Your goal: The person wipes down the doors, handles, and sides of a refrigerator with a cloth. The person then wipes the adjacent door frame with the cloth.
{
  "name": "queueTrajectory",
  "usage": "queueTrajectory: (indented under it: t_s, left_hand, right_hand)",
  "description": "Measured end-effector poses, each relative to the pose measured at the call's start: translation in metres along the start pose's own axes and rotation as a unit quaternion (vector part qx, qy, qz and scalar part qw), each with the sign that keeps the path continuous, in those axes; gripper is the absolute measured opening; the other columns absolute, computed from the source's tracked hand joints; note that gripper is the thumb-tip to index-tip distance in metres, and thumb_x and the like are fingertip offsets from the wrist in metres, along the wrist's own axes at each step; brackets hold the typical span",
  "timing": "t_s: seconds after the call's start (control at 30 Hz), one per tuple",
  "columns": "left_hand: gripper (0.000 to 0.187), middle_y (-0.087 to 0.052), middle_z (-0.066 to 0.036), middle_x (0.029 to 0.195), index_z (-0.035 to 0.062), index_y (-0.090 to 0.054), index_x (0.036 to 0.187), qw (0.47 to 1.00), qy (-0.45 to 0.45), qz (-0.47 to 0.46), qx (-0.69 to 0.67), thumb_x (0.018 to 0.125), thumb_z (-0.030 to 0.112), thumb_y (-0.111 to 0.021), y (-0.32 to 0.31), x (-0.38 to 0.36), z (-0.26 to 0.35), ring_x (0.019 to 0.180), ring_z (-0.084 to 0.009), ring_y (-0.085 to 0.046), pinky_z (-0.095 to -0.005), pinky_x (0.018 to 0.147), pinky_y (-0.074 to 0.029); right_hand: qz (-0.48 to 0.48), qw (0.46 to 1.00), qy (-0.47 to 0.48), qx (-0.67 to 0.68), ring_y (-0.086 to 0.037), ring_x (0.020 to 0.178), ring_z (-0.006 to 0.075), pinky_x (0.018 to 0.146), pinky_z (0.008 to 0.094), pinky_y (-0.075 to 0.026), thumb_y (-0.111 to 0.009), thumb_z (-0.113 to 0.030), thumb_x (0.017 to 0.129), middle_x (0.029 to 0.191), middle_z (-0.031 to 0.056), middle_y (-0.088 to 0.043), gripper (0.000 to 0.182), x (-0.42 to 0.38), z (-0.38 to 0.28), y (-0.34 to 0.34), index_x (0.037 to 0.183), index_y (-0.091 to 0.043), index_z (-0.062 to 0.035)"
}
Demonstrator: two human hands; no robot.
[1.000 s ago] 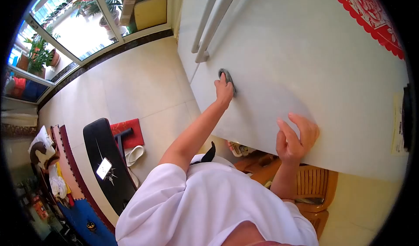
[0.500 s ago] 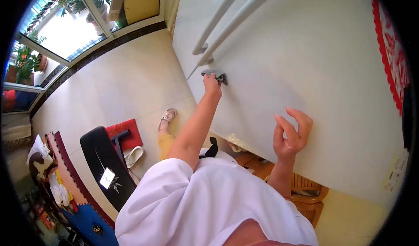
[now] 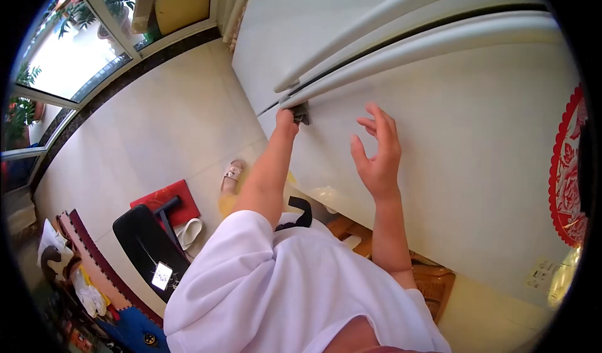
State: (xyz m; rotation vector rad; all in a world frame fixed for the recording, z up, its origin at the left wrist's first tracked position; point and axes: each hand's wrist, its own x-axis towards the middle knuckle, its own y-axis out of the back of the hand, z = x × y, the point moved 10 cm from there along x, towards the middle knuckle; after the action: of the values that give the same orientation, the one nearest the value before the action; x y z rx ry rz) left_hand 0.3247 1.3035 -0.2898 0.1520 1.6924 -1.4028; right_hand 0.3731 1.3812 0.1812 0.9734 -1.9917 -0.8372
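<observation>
A tall white refrigerator with two doors fills the right of the view. My left hand is closed around a crumpled grey cloth, which lies against the door just below the end of a long white handle. A second white handle runs alongside it on the other door. My right hand is in front of the lower door, holding nothing, its fingers apart and slightly bent.
To the left stands a black padded bench with a phone on it. A red box and a white shoe are beside it. Glass doors with potted plants are at upper left. Brown wooden furniture shows behind my right arm.
My left hand and the cloth have shifted slightly left. My right hand has risen and moved left along the door. The view has turned, showing more of both handles.
</observation>
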Motion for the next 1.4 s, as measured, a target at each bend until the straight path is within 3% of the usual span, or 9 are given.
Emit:
queueTrajectory:
  t_s: [0.27, 0.4, 0.47, 0.77, 0.9, 0.97, 1.03, 1.23, 1.4]
  left_hand:
    - [0.042, -0.055, -0.007, 0.119, 0.011, -0.048, 0.127, 0.986, 0.031, -0.041, 0.16, 0.089, -0.005, -0.043, 0.022, -0.06, -0.008, 0.103, -0.0214, -0.057, -0.0386, 0.086, -0.05]
    - [0.047, -0.055, -0.008, 0.12, 0.0103, -0.045, 0.131, 0.982, 0.016, -0.028, 0.184, 0.088, -0.007, -0.044, 0.005, -0.051, -0.023, 0.103, -0.0216, -0.057, -0.0349, 0.087, -0.048]
    - [0.049, -0.056, -0.009, 0.119, 0.0088, -0.046, 0.132, 0.961, -0.081, 0.007, 0.265, 0.086, -0.007, -0.046, 0.02, -0.026, -0.024, 0.099, -0.0215, -0.057, -0.0309, 0.086, -0.046]
    - [0.048, -0.059, -0.003, 0.09, 0.0148, -0.054, 0.125, 0.919, -0.063, -0.004, 0.39, 0.085, -0.011, -0.043, 0.027, 0.013, 0.015, 0.076, -0.0126, -0.053, -0.0306, 0.063, -0.046]
    - [0.043, -0.059, -0.002, 0.086, 0.0064, -0.055, 0.121, 0.912, -0.076, -0.023, 0.401, 0.083, -0.011, -0.045, 0.028, -0.015, 0.002, 0.077, -0.014, -0.054, -0.0294, 0.064, -0.046]
    - [0.05, -0.043, -0.014, 0.121, 0.0059, -0.049, 0.129, 0.922, -0.093, -0.056, 0.372, 0.081, -0.007, -0.051, 0.047, -0.017, -0.026, 0.107, -0.026, -0.048, -0.0354, 0.095, -0.041]
    - [0.052, -0.041, -0.015, 0.12, 0.0061, -0.046, 0.131, 0.902, -0.139, -0.034, 0.408, 0.08, -0.006, -0.052, 0.014, -0.059, -0.002, 0.112, -0.0304, -0.045, -0.0353, 0.103, -0.034]
    - [0.064, -0.041, -0.017, 0.119, 0.014, -0.041, 0.14, 0.812, -0.241, -0.003, 0.531, 0.08, -0.006, -0.05, 0.034, -0.005, 0.015, 0.108, -0.0336, -0.047, -0.0376, 0.099, -0.038]
    - [0.061, -0.048, -0.017, 0.111, 0.0139, -0.045, 0.137, 0.828, -0.088, 0.071, 0.549, 0.079, -0.005, -0.053, 0.081, 0.057, -0.006, 0.101, -0.0328, -0.052, -0.0395, 0.093, -0.042]
  right_hand:
    - [0.047, 0.991, -0.054, 0.11, -0.052, 0.114, 0.0278, 0.099, 0.0391, -0.041, -0.069, -0.014, 0.084, 0.131, 0.0165, -0.047, 0.071, 0.035, 0.014, -0.025, 0.141, -0.028, 0.001]
    - [0.085, 0.985, -0.062, 0.139, -0.05, 0.117, 0.0273, 0.101, 0.0387, -0.039, -0.069, -0.018, 0.085, 0.131, 0.017, -0.046, 0.073, 0.048, 0.02, -0.028, 0.141, -0.027, 0.0033]
    - [0.114, 0.979, -0.065, 0.154, -0.051, 0.115, 0.0237, 0.1, 0.037, -0.04, -0.066, -0.015, 0.088, 0.13, 0.0174, -0.049, 0.062, 0.049, 0.027, -0.029, 0.137, -0.032, 0.0037]
    - [0.129, 0.976, -0.137, 0.108, -0.059, 0.104, 0.0173, 0.09, 0.029, -0.047, -0.056, -0.006, 0.093, 0.119, 0.0169, -0.059, 0.042, 0.056, 0.041, -0.025, 0.13, -0.041, 0.0045]
    - [0.129, 0.976, -0.15, 0.093, -0.059, 0.104, 0.0179, 0.091, 0.0289, -0.046, -0.058, -0.008, 0.092, 0.118, 0.0183, -0.059, 0.045, 0.054, 0.042, -0.024, 0.131, -0.04, 0.0036]
    - [0.137, 0.974, -0.151, 0.094, -0.058, 0.105, 0.0186, 0.092, 0.0296, -0.045, -0.058, -0.009, 0.092, 0.118, 0.0178, -0.059, 0.046, 0.053, 0.041, -0.024, 0.132, -0.038, 0.0036]
    - [0.124, 0.978, -0.15, 0.079, -0.058, 0.106, 0.0201, 0.094, 0.0308, -0.044, -0.058, -0.01, 0.093, 0.117, 0.0184, -0.059, 0.046, 0.054, 0.04, -0.026, 0.131, -0.037, 0.004]
    - [0.115, 0.979, -0.141, 0.09, -0.057, 0.108, 0.0224, 0.095, 0.0331, -0.044, -0.057, -0.013, 0.094, 0.118, 0.0205, -0.057, 0.047, 0.054, 0.04, -0.026, 0.132, -0.036, 0.0043]
    - [0.127, 0.979, -0.131, 0.092, -0.057, 0.108, 0.0231, 0.096, 0.0339, -0.044, -0.057, -0.015, 0.094, 0.118, 0.0209, -0.057, 0.048, 0.055, 0.042, -0.025, 0.132, -0.035, 0.0047]
